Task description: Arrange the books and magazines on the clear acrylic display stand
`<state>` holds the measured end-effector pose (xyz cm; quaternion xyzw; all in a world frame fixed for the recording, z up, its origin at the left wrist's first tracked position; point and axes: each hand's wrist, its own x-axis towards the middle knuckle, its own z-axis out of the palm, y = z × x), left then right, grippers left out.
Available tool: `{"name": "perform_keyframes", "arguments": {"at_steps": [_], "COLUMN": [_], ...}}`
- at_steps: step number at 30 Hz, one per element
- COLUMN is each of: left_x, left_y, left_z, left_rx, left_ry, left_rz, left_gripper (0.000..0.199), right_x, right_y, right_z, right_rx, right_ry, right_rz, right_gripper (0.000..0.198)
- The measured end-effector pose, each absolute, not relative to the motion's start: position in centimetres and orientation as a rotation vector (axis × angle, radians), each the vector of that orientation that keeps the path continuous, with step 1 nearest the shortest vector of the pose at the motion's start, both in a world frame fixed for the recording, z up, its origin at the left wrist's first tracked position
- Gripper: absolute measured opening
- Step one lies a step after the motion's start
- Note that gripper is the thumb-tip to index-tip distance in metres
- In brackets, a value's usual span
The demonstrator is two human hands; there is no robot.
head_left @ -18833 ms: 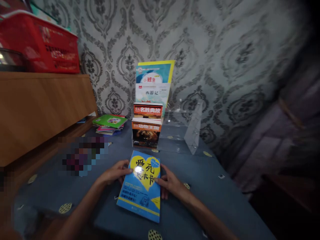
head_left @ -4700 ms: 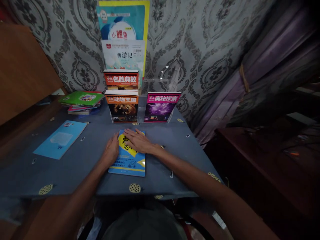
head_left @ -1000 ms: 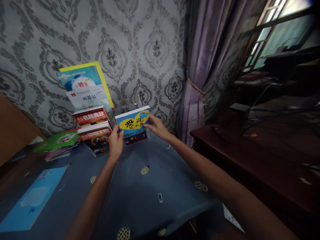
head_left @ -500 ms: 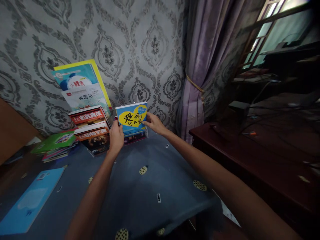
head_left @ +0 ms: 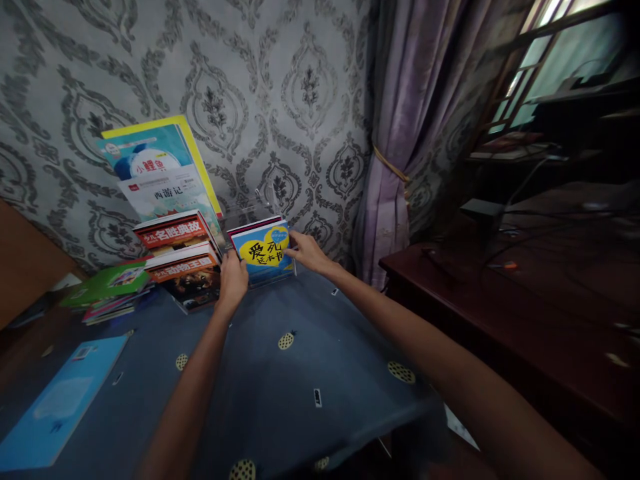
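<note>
A blue book with a yellow heart [head_left: 263, 252] stands upright against a dark-edged book, low in a clear acrylic stand [head_left: 256, 197]. My left hand [head_left: 233, 280] is closed at its left edge, thumb toward the front, some fingers hidden. At the right edge my right hand [head_left: 309, 253] pinches the cover side between thumb and fingers. Left of my left hand stand an orange-titled book [head_left: 193, 280] with an animal on its cover and a red-titled book [head_left: 170, 232]. Behind them rise a pale book [head_left: 173, 193] and a tall teal book with a yellow border [head_left: 150, 143].
A pile of thin books, green one [head_left: 107, 283] on top, lies at the left. Nearer, a light blue book [head_left: 65, 400] lies flat on the dark tablecloth [head_left: 270, 400]. Patterned wall and purple curtain [head_left: 395, 133] are behind; a dark red cabinet [head_left: 480, 307] stands right.
The blue book has moved down, its lower edge now near the tablecloth. The dark-edged book and more of the clear stand show behind it. Both hands have stayed at its sides.
</note>
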<state>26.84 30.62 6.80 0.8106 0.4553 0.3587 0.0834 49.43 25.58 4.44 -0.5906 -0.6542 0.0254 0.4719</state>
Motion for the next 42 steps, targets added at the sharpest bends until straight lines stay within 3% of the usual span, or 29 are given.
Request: {"name": "perform_keyframes", "arguments": {"at_steps": [4, 8, 11, 25, 34, 42], "left_x": [27.1, 27.1, 27.1, 26.9, 26.8, 26.8], "left_y": [29.7, 29.1, 29.1, 30.4, 31.3, 31.6], "left_z": [6.9, 7.0, 7.0, 5.3, 5.4, 5.5], "left_rx": [2.417, 2.371, 2.326, 2.332, 2.378, 2.398], "left_ry": [1.413, 1.427, 1.415, 1.286, 1.278, 1.310], "left_rz": [1.029, 1.040, 0.979, 1.024, 0.976, 0.894], "left_gripper": [0.016, 0.039, 0.048, 0.023, 0.018, 0.017], "right_x": [49.0, 48.8, 49.0, 49.6, 48.8, 48.7], "right_y": [25.4, 25.2, 25.4, 26.0, 25.7, 25.6], "right_z": [4.1, 4.2, 4.5, 3.8, 3.6, 3.3], "right_rx": [-1.468, -1.433, -1.435, -1.399, -1.378, -1.386], "right_ry": [-1.559, -1.487, -1.485, -1.456, -1.423, -1.443], "right_rz": [0.016, 0.034, 0.094, 0.136, 0.076, 0.037], "right_gripper": [0.024, 0.044, 0.046, 0.037, 0.025, 0.028]}}
